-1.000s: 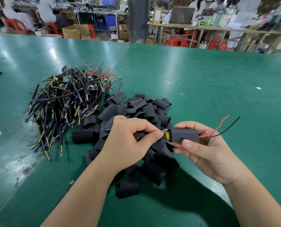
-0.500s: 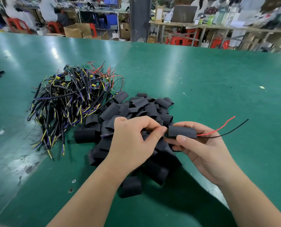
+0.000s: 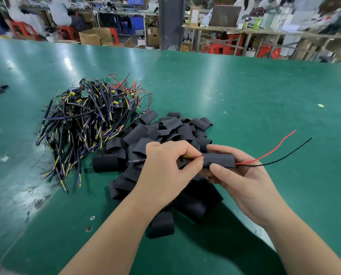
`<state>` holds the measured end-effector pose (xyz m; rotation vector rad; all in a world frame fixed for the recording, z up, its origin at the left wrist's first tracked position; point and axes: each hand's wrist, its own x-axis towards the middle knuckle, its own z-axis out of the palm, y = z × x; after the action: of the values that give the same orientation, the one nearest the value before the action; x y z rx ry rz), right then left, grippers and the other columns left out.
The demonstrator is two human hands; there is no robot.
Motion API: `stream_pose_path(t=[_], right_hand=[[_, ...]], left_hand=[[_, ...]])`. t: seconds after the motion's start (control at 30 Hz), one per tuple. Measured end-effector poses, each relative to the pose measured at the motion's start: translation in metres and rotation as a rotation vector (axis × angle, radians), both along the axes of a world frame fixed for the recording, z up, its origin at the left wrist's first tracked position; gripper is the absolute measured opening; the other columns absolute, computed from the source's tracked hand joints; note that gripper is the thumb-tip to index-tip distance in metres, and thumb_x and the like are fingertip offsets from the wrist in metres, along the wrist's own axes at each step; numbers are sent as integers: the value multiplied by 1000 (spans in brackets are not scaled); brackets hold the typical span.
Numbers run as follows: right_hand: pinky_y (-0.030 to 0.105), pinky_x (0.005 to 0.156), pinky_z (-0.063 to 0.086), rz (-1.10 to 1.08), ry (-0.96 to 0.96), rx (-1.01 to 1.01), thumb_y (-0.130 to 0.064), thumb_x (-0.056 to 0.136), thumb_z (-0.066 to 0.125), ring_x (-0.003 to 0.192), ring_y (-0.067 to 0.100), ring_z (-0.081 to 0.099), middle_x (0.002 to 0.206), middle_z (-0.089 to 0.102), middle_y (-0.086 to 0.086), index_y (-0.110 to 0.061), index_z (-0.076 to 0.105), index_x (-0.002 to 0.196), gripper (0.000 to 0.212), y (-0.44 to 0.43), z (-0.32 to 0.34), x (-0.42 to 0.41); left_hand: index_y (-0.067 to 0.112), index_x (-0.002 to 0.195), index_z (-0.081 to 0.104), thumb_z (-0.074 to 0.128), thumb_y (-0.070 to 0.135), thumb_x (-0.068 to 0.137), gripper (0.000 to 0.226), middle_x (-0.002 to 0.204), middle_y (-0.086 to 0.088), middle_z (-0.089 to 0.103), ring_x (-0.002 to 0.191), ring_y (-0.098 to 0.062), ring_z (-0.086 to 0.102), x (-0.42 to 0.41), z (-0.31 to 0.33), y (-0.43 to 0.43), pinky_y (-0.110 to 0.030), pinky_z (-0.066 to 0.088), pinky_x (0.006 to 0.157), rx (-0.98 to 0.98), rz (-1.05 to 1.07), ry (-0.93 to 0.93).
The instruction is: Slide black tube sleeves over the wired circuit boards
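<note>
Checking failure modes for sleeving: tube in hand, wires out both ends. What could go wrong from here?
1. Left hand pinches the thin wires at the sleeve mouth; a hard pull may strain joints hidden inside.
2. Red wire and black wire stick out free past the right hand; the board, unseen, may end up off-centre in the sleeve.

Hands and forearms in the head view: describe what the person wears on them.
The left hand and right hand are bare: no gloves, rings or watch in view. The left forearm and right forearm are uncovered too; no sleeve shows. Visible nails look short and unpainted.
</note>
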<state>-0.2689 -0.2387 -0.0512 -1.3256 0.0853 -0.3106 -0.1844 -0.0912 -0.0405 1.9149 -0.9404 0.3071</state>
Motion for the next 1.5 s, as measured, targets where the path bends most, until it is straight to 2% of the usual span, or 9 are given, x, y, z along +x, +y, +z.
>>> stream_pose_path(t=[0.17, 0.43, 0.73, 0.93, 1.1, 1.2, 1.3, 1.43, 1.5], right_hand=[[23, 63, 53, 12, 20, 268, -10, 69, 66, 71, 15, 64, 90, 70, 5, -18, 58, 127, 60, 6, 2, 3], [37, 70, 59, -84, 78, 458, -6, 69, 65, 82, 29, 72, 90, 72, 13, -15, 53, 87, 24, -6, 14, 6], [7, 45, 44, -509, 99, 505, -8, 85, 65, 52, 6, 65, 66, 69, 9, -1, 61, 86, 8, -61, 42, 18], [13, 48, 51, -741, 427, -148, -1, 85, 68, 50, 14, 63, 79, 62, 16, 6, 62, 99, 17, -140, 12, 10], [34, 76, 47, -807, 774, -911, -10, 83, 62, 85, 32, 60, 97, 69, 16, -11, 69, 102, 20, -147, -1, -4], [46, 89, 47, -786, 809, -1004, -12, 80, 61, 94, 40, 55, 107, 58, 22, -19, 66, 108, 30, -125, 8, -2], [48, 93, 44, -749, 710, -1015, -12, 81, 59, 97, 38, 53, 113, 56, 20, -20, 65, 111, 32, -100, 17, 4], [48, 94, 44, -647, 585, -1027, -11, 82, 60, 98, 32, 55, 118, 57, 17, -20, 66, 108, 29, -66, 22, 9], [49, 92, 46, -612, 546, -992, -11, 82, 61, 103, 31, 56, 118, 57, 16, -22, 65, 104, 25, -54, 21, 10]], left_hand=[[32, 85, 71, 69, 24, 79, 11, 78, 28, 65, 76, 4, 61, 3, 0, 4, -26, 38, 85, -62, -46, -37], [15, 105, 74, 70, 6, 82, 25, 106, 16, 67, 100, 5, 61, 5, -7, 0, -10, 41, 90, -95, -192, -135], [7, 90, 74, 59, 8, 87, 15, 93, -3, 65, 72, -12, 61, 14, -7, 8, -20, 48, 67, -253, -93, -192], [8, 86, 72, 58, 5, 88, 14, 86, 1, 64, 73, -10, 57, 28, -14, 10, -21, 45, 70, -188, 53, -158], [9, 94, 71, 55, 20, 87, 21, 94, -3, 65, 91, -22, 60, 39, -10, 19, -34, 46, 85, -57, 257, -213], [5, 118, 59, 59, 33, 81, 45, 115, -15, 58, 108, -35, 52, 69, 1, 43, -42, 36, 96, 72, 690, -178], [7, 141, 31, 63, 54, 77, 85, 140, -23, 37, 124, -45, 37, 110, 15, 66, -53, 30, 101, 253, 1008, 72], [23, 151, -8, 61, 77, 65, 123, 157, -21, -3, 140, -51, 4, 156, 28, 75, -69, 15, 107, 556, 986, 552], [23, 150, -14, 70, 73, 58, 134, 156, -26, -3, 140, -52, 6, 166, 22, 75, -69, 17, 107, 674, 914, 638]])
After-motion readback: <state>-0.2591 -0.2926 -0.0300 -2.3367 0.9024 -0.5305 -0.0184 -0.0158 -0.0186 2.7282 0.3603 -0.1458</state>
